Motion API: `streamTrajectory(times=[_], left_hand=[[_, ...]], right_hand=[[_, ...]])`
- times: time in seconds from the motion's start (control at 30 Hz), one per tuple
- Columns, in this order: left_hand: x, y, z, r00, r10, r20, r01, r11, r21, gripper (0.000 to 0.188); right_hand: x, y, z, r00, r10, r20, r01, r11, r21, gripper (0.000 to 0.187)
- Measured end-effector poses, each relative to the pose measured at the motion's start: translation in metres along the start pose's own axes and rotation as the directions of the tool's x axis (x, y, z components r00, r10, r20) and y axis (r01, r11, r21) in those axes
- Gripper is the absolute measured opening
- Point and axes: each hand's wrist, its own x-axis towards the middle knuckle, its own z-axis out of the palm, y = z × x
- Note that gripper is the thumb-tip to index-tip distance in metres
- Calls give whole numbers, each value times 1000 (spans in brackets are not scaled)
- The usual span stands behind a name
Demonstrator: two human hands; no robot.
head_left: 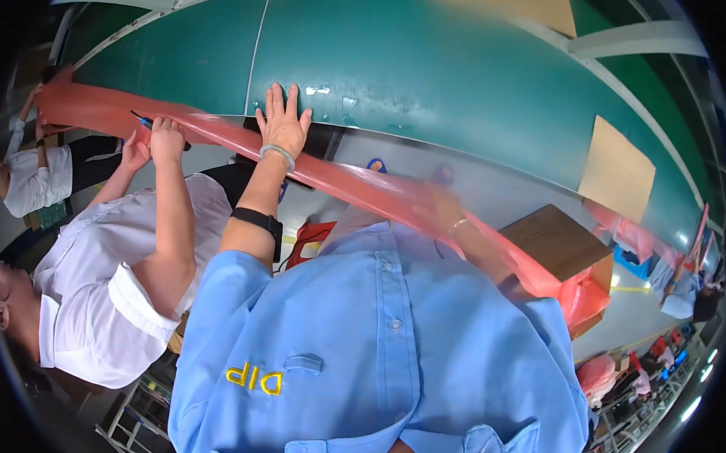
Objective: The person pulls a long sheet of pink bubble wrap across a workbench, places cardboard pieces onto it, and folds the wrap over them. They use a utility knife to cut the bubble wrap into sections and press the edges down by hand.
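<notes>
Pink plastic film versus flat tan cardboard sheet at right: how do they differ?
The film looks glossy; the cardboard sheet matte. The film is a long strip; the cardboard sheet is four-sided. The film runs mostly beside the green tabletop; the cardboard sheet lies on the tabletop.

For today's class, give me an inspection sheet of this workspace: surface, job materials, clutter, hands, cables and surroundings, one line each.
Surface: green tabletop, with shiny spots near the left hand; wet or merely reflective, cannot tell.
Job's things: long pink film along the near side, reaching toward a brown cardboard box at right.
Clutter: tan cardboard sheet on the table's right part.
Hands: left, fingers spread over the table's near edge; right hand, blurred at the film, grip unclear.
Cables: none clearly made out.
Surroundings: white-shirted co-worker at left, holding a slim blue-and-black tool by the film; another person farther left.
</notes>
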Motion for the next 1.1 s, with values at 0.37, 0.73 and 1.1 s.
streamTrajectory(times=[0.37, 0.73, 1.1], left_hand=[[-60, 45, -30, 819, 546, 174, -493, 826, -273, 23], [-99, 111, 39, 45, 486, 873, -337, 830, -445, 50], [-78, 188, -78, 242, 742, 626, -154, 666, -730, 19]], right_hand=[[-54, -30, 32, 998, 62, -26, -59, 991, 124, 49], [-117, -85, -6, 981, 113, -157, -74, 969, 234, 44], [-251, 31, -13, 840, 504, -202, -509, 860, 33, 44]])
